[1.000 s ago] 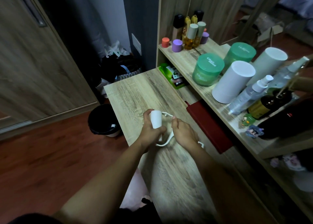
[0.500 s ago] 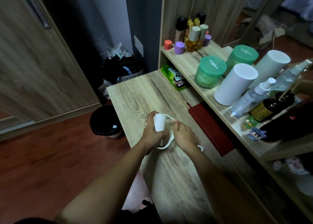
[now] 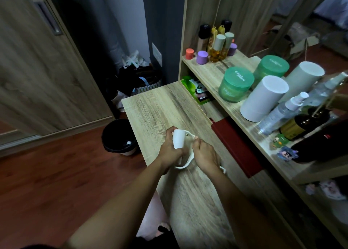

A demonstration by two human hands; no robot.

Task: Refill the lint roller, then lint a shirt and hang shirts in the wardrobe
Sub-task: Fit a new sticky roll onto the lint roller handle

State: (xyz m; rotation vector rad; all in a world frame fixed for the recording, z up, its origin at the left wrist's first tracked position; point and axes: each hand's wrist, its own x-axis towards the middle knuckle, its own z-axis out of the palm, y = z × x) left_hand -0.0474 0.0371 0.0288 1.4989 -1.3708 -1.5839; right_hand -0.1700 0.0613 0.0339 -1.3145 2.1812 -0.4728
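Since the earlier frames little has moved: both hands remain over the middle of the desk (image 3: 150, 105), the view having drifted only slightly, and the white roll sits a touch deeper in the left palm. Left hand (image 3: 170, 150): fingers wrapped closed around the lower part of the white refill roll (image 3: 178, 138), which stands nearly upright with its rounded top clear of the fist. Right hand (image 3: 204, 155): thumb and forefinger pinched shut on the white lint roller frame (image 3: 185, 164), whose thin curved arm loops from the top of the roll, past the fingertips, and under both wrists; its handle end shows just behind the right wrist, toward the desk's right edge. Whether the roll is fully seated on the frame cannot be told. Both items are held just above the desktop, well clear of its far edge.

Along the desk's right edge lies a dark red box (image 3: 235, 147), tucked under the raised shelf (image 3: 212, 73). On the shelf: two green jars (image 3: 236, 83), a white cylinder (image 3: 263, 98), a clear spray bottle (image 3: 282, 113), and small bottles at the far corner. A green packet (image 3: 197, 90) lies in the niche at the desk's far right corner. Beyond the desk's left edge, a black waste bin (image 3: 118, 135) stands on the red-brown floor, beside the wooden wardrobe door (image 3: 37, 69).
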